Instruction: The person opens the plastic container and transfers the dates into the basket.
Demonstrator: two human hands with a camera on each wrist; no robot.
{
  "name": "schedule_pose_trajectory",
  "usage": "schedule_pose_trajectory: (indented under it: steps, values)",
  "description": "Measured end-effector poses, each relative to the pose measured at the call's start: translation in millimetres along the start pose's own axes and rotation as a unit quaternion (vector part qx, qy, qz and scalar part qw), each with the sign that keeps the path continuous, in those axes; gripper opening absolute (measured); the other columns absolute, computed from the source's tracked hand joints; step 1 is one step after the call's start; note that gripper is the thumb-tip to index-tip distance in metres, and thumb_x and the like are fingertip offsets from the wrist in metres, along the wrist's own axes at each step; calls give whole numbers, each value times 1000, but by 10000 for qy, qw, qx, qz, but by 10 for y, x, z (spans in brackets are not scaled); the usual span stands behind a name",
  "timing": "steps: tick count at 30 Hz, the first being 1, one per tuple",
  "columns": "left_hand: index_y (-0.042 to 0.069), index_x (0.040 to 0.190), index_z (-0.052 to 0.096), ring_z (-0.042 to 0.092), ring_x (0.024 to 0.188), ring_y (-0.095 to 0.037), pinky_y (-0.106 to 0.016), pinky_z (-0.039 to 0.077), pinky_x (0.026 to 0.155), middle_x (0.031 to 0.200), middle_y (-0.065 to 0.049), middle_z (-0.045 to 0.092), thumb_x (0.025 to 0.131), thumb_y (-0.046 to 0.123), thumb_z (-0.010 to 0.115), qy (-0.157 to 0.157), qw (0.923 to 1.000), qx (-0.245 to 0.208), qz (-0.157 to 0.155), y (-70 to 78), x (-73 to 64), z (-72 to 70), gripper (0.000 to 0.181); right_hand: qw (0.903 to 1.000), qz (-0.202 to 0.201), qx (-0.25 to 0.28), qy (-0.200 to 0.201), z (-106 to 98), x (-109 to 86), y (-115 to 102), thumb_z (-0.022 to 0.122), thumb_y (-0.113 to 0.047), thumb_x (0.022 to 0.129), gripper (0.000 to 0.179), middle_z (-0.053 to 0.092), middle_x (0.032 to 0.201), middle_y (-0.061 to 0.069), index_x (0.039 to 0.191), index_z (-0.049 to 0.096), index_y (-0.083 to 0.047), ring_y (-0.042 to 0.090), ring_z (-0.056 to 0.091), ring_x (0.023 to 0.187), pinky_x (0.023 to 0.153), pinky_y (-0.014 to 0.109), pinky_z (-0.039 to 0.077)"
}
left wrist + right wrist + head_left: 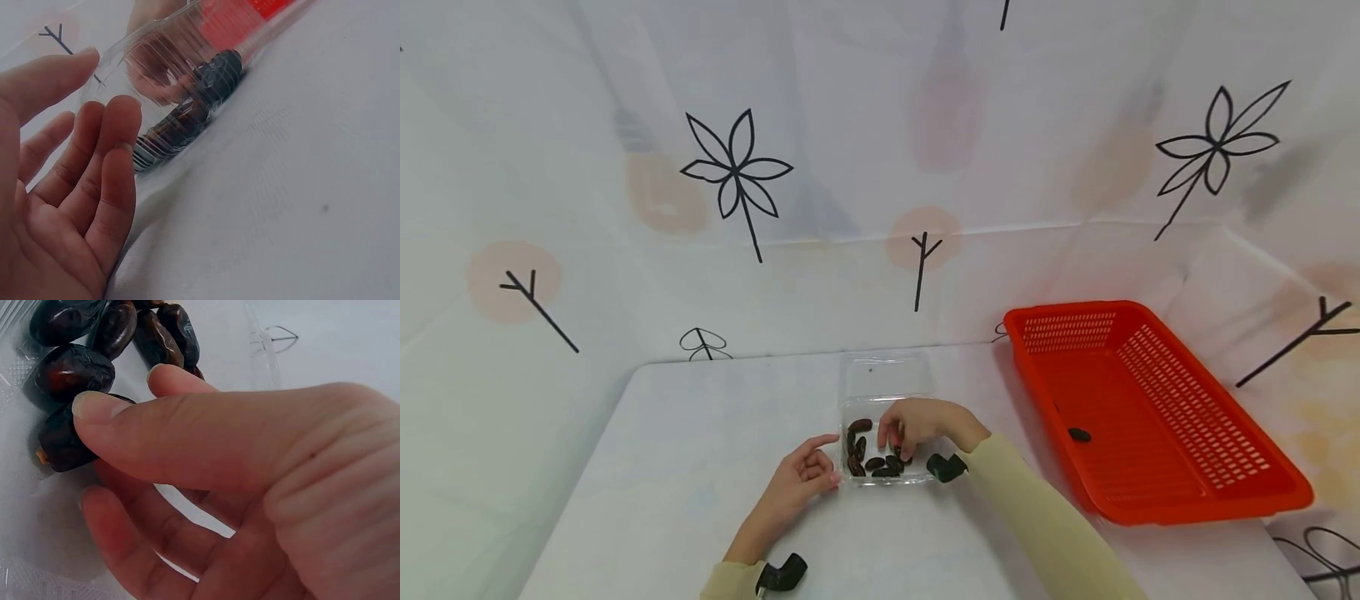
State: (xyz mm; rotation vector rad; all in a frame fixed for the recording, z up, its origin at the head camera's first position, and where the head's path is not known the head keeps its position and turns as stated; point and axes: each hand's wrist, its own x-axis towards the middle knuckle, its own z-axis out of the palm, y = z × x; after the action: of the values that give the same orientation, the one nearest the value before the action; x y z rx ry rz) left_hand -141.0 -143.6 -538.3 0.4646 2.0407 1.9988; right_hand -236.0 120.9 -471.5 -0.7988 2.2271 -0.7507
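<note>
A clear plastic box [887, 482] with several dark brown dates [861, 448] in it stands on the table, its lid [886, 375] folded back behind. My right hand [917, 421] reaches down into the box. Its thumb and fingers pinch one glossy date [62, 440] near the wall, while other dates [74, 370] lie beside it. At the box's left side is my left hand [801, 479], fingers loosely bent and holding nothing. In the left wrist view, the fingertips of this left hand [69, 181] are right at the box wall [165, 56].
A red plastic basket [1060, 400] with slotted walls stands to the right of the box, a single dark date [1079, 435] lying on its floor. White cloth covers the table [700, 433]. Behind it hangs a white curtain [850, 167] printed with flowers and twigs.
</note>
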Motion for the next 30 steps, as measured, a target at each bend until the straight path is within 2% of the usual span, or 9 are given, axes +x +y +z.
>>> schedule_pose_trajectory:
  steps: [8, 17, 24, 30]
  values:
    - [-9, 140, 45, 66, 76, -12, -26, 54, 70, 89, -2, 62, 90, -3, 68, -163, 9996, -171, 163, 32, 30, 43, 55, 9999, -85, -38, 46, -23, -28, -16, 76, 13, 72, 36, 62, 79, -6, 94, 75, -16, 9, 57, 76, 67, 27, 47]
    - [-12, 139, 44, 60, 70, -11, -24, 51, 64, 88, -1, 60, 90, -6, 65, -244, 9992, -273, 186, 88, 28, 84, 53, 9989, -431, 62, 169, -84, -94, -44, 75, 10, 75, 29, 69, 87, -8, 96, 77, -9, 8, 62, 82, 76, 28, 51]
    - [-11, 141, 42, 59, 68, -11, -25, 51, 63, 86, -2, 60, 91, -4, 66, -296, 9993, -209, 112, 77, -25, 38, 56, 9956, -736, 518, 254, -143, -168, -68, 73, 11, 79, 27, 70, 91, -1, 103, 74, -1, 12, 63, 83, 76, 29, 52]
    - [-12, 140, 42, 59, 69, -12, -25, 51, 63, 86, -2, 59, 92, -3, 65, -564, 9978, -202, 300, 83, -64, 10, 54, 9912, -910, 658, 701, -206, -297, -52, 71, 6, 84, 22, 72, 97, 5, 104, 75, -3, 15, 64, 88, 78, 31, 54]
